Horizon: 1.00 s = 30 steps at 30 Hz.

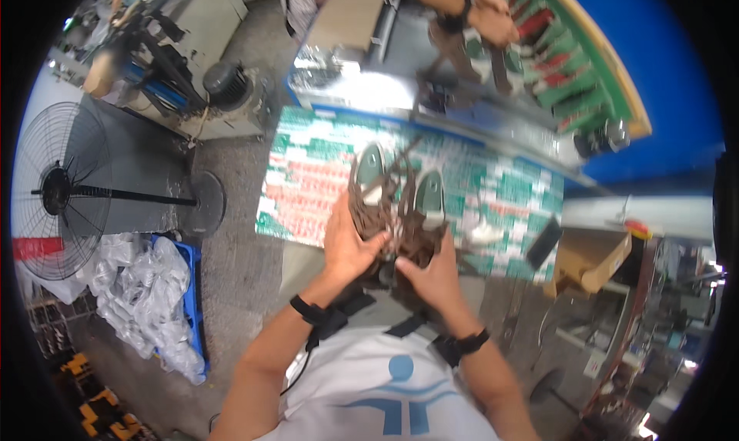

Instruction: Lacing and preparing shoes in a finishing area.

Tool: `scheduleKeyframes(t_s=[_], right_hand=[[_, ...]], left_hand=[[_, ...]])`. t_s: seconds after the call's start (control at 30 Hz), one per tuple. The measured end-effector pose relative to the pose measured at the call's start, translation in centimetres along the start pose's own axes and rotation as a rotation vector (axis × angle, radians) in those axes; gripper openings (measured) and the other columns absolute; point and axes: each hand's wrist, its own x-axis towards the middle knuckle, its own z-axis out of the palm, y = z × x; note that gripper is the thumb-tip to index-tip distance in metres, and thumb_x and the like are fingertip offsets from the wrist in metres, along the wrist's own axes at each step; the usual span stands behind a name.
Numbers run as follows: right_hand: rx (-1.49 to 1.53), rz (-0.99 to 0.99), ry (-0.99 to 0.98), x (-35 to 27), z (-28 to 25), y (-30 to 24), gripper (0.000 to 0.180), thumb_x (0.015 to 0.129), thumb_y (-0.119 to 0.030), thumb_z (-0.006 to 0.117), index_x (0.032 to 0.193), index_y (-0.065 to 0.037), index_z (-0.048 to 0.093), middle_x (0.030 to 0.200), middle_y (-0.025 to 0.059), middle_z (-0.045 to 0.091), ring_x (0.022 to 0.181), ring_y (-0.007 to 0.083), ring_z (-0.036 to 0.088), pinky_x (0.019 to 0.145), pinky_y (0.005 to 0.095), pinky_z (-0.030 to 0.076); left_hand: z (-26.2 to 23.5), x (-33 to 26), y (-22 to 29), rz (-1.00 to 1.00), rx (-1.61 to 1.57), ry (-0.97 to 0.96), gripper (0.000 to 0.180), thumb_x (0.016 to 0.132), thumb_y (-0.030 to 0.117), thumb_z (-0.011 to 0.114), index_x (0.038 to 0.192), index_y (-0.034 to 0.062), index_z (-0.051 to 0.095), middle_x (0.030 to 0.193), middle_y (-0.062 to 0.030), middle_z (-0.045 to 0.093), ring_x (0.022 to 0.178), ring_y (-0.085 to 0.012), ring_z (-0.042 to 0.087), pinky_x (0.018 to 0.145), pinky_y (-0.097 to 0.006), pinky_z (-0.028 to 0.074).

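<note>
Two brown strappy sandals (431,193) with green-and-white insoles are side by side in front of me, toes pointing away. My left hand (345,244) grips the left sandal (372,166) from its outer side, thumb over the brown straps. Around the heel end of the right sandal, my right hand (437,275) is closed, its thumb near the middle. Loose brown straps bunch up between the two sandals and hide some of my fingertips. Beneath them is a work table (300,187) covered with green, white and red printed sheeting.
On the table's right are a small white item (485,231) and a black block (544,243), beside an open cardboard box (591,260). Across from me, another person's hand (493,23) touches similar sandals near a green rack (608,79). A fan (58,188) and plastic-wrapped bags (146,295) stand left.
</note>
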Motion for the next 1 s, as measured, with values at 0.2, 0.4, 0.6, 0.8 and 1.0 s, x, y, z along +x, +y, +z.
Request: scheduleKeyframes(t_s=[0.2, 0.4, 0.6, 0.8, 1.0], right_hand=[[0.24, 0.153, 0.093, 1.7, 2.9, 1.4, 0.069, 0.076, -0.02, 0.095, 0.131, 0.003, 0.061, 0.12, 0.0157, 0.075, 0.109, 0.0354, 0.073, 0.099, 0.0469, 0.056], [0.249, 0.147, -0.081, 4.2, -0.1, -3.6, 0.062, 0.078, -0.015, 0.09, 0.133, -0.002, 0.066, 0.125, 0.0157, 0.078, 0.118, 0.0339, 0.073, 0.108, 0.0451, 0.055], [-0.186, -0.611, -0.181, 22.7, -0.6, -9.2, 0.036, 0.09, -0.029, 0.082, 0.124, -0.018, 0.079, 0.128, 0.0086, 0.077, 0.124, 0.031, 0.07, 0.125, 0.0457, 0.043], [0.188, -0.243, -0.409, 43.6, 4.0, -14.1, 0.064, 0.082, -0.026, 0.092, 0.137, 0.002, 0.072, 0.126, 0.0103, 0.079, 0.112, 0.0192, 0.073, 0.099, 0.036, 0.058], [0.369, -0.324, -0.302, 48.9, 4.7, -12.9, 0.063, 0.103, -0.037, 0.073, 0.148, 0.006, 0.064, 0.147, 0.0169, 0.071, 0.132, 0.0275, 0.067, 0.115, 0.0373, 0.048]], left_hand=[[-1.2, 0.8, 1.7, -0.125, 0.092, 0.057, 0.109, 0.074, 0.025, 0.095, 0.163, -0.0034, 0.04, 0.149, -0.0266, 0.061, 0.141, -0.0434, 0.059, 0.12, -0.048, 0.047], [-5.3, 1.2, 1.9, -0.301, -0.781, -0.169, 0.097, 0.082, 0.01, 0.09, 0.163, -0.0028, 0.039, 0.151, -0.0181, 0.061, 0.143, -0.0252, 0.058, 0.12, -0.041, 0.047], [-9.4, 8.2, 4.7, -0.296, -0.766, 0.067, 0.074, 0.089, 0.005, 0.086, 0.153, -0.0004, 0.051, 0.142, -0.0125, 0.068, 0.131, -0.0228, 0.066, 0.116, -0.038, 0.05], [-10.9, 23.7, 4.4, -0.088, -0.722, 0.181, 0.078, 0.096, 0.018, 0.082, 0.161, -0.006, 0.045, 0.152, -0.0213, 0.064, 0.14, -0.0281, 0.062, 0.119, -0.041, 0.049], [-5.2, 28.5, 2.0, 0.159, 0.05, 0.225, 0.098, 0.098, 0.022, 0.082, 0.169, -0.0139, 0.024, 0.178, -0.0403, 0.017, 0.168, -0.0483, 0.019, 0.136, -0.048, 0.021]])
